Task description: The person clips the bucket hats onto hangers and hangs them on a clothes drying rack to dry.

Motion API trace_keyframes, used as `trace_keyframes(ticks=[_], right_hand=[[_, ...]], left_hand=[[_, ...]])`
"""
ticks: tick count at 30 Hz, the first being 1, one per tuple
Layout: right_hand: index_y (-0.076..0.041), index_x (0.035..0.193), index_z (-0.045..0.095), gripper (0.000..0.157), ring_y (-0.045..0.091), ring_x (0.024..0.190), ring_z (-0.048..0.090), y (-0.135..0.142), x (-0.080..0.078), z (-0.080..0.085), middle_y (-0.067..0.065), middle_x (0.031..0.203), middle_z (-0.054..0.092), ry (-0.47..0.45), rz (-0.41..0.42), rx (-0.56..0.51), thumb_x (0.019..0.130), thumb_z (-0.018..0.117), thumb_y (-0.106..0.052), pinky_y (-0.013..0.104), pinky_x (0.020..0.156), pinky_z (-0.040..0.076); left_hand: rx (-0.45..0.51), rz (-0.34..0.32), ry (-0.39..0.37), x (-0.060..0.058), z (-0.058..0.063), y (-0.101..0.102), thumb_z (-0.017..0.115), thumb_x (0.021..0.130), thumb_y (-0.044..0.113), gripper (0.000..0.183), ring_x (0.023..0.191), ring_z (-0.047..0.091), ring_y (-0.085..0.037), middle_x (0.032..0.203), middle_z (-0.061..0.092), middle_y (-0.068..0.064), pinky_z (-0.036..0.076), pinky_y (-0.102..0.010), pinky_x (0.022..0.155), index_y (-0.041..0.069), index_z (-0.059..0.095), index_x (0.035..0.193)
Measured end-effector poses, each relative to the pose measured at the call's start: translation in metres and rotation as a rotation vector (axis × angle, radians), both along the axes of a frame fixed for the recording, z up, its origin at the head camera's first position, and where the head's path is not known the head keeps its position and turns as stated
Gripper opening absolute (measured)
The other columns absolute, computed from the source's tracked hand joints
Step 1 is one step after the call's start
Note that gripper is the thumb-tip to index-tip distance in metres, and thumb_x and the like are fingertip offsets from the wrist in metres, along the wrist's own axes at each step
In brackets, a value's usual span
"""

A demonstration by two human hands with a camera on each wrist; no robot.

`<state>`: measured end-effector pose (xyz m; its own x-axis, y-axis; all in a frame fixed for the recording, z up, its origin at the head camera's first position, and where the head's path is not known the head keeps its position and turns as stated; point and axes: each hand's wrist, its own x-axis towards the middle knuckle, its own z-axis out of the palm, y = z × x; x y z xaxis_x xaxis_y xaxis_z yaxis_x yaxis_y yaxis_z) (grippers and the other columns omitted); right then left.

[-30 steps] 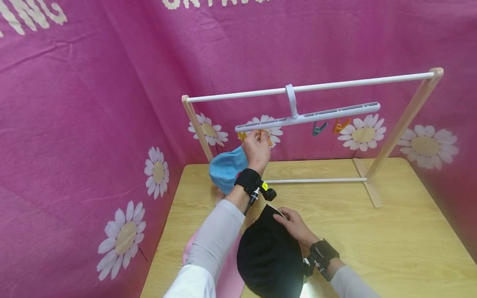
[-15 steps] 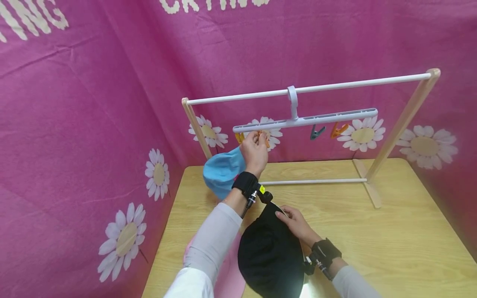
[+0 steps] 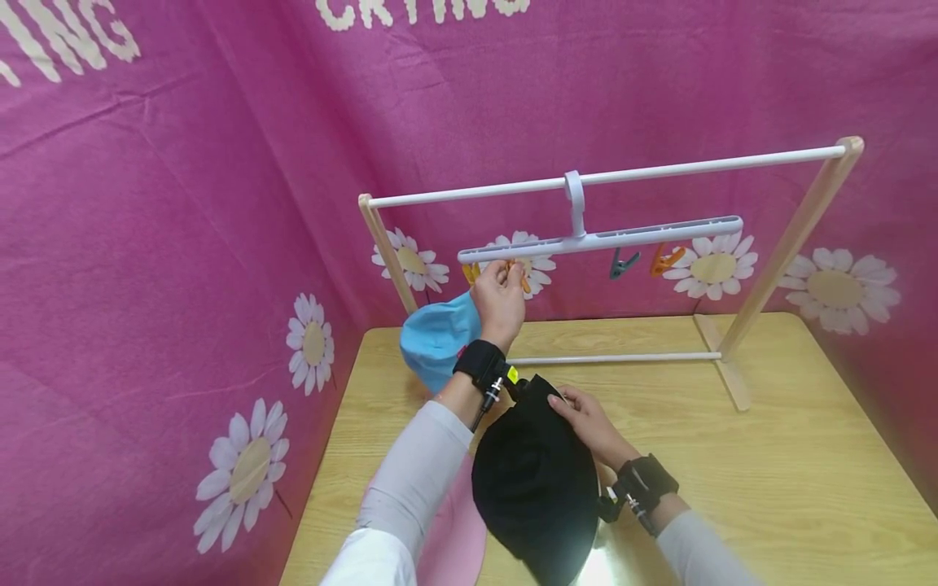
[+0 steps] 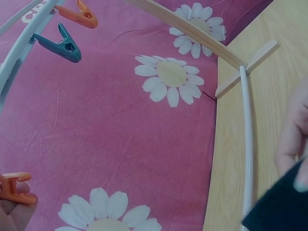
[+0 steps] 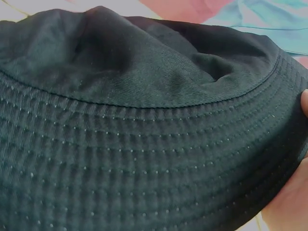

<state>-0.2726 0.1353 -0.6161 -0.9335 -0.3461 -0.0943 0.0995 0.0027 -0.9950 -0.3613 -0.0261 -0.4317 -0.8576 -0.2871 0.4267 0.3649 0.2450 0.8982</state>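
Note:
My left hand is up at the left end of a pale clip hanger and pinches an orange clip between thumb and fingers. Beside it, a yellow clip sits at the hanger's end, above a light blue hat that hangs partly behind my wrist. Lower down, my right hand grips the brim edge of a black bucket hat, its thumb on top. Stitched rows on the brim fill the right wrist view. A pink hat lies on the table, partly covered by my left sleeve.
The hanger hooks over the white top bar of a wooden-sided rack. A teal clip and another orange clip dangle from its right half. A white lower bar crosses above the wooden table. Pink flowered cloth surrounds the table.
My right hand has lifted the black hat slightly, nearer my left wrist. The hanger's right end has dipped a little. My left hand keeps its pinch on the orange clip.

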Motion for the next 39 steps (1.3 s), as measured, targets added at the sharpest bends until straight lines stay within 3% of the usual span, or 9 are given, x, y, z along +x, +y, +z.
trace_keyframes(ticks=[8, 14, 22, 31, 39], right_hand=[[0.011, 0.126, 0.058, 0.038, 0.01, 0.076, 0.069, 0.003, -0.01, 0.014, -0.001, 0.088, 0.074, 0.031, -0.032, -0.043, 0.111, 0.054, -0.023, 0.027, 0.069, 0.057], [0.009, 0.123, 0.059, 0.032, 0.008, 0.077, 0.069, 0.005, -0.016, 0.025, -0.006, 0.087, 0.074, 0.051, -0.055, -0.072, 0.111, 0.054, -0.02, 0.026, 0.07, 0.057], [-0.005, 0.115, 0.065, 0.019, 0.007, 0.078, 0.07, 0.007, -0.026, 0.037, -0.007, 0.087, 0.074, 0.07, -0.066, -0.119, 0.111, 0.053, -0.02, 0.025, 0.07, 0.057], [-0.004, 0.115, 0.064, 0.025, 0.008, 0.077, 0.07, 0.007, -0.041, 0.055, -0.005, 0.086, 0.073, 0.075, -0.053, -0.135, 0.111, 0.053, -0.025, 0.026, 0.07, 0.058], [0.002, 0.119, 0.06, 0.032, 0.007, 0.08, 0.067, 0.004, -0.053, 0.07, -0.006, 0.088, 0.071, 0.086, -0.042, -0.094, 0.112, 0.052, -0.028, 0.025, 0.073, 0.057]], left_hand=[[0.015, 0.015, -0.01, -0.001, 0.0, 0.0, 0.067, 0.103, 0.012, 0.016, 0.075, 0.074, -0.014, 0.096, 0.08, -0.014, 0.048, -0.019, 0.056, -0.003, 0.074, 0.105], [0.015, -0.008, -0.022, 0.0, 0.0, -0.002, 0.066, 0.104, 0.012, 0.016, 0.08, 0.078, -0.024, 0.097, 0.079, -0.018, 0.049, -0.02, 0.057, -0.003, 0.073, 0.106], [0.036, -0.021, -0.038, 0.002, 0.001, -0.003, 0.066, 0.104, 0.012, 0.016, 0.085, 0.078, -0.029, 0.1, 0.079, -0.019, 0.049, -0.021, 0.057, -0.003, 0.073, 0.106], [0.026, -0.004, -0.063, 0.001, 0.002, -0.003, 0.069, 0.102, 0.013, 0.016, 0.075, 0.07, -0.007, 0.097, 0.08, -0.012, 0.048, -0.019, 0.058, -0.001, 0.074, 0.106], [0.042, -0.008, -0.077, 0.001, 0.003, -0.004, 0.07, 0.102, 0.013, 0.016, 0.075, 0.067, -0.004, 0.101, 0.08, -0.015, 0.047, -0.019, 0.059, -0.001, 0.074, 0.106]])
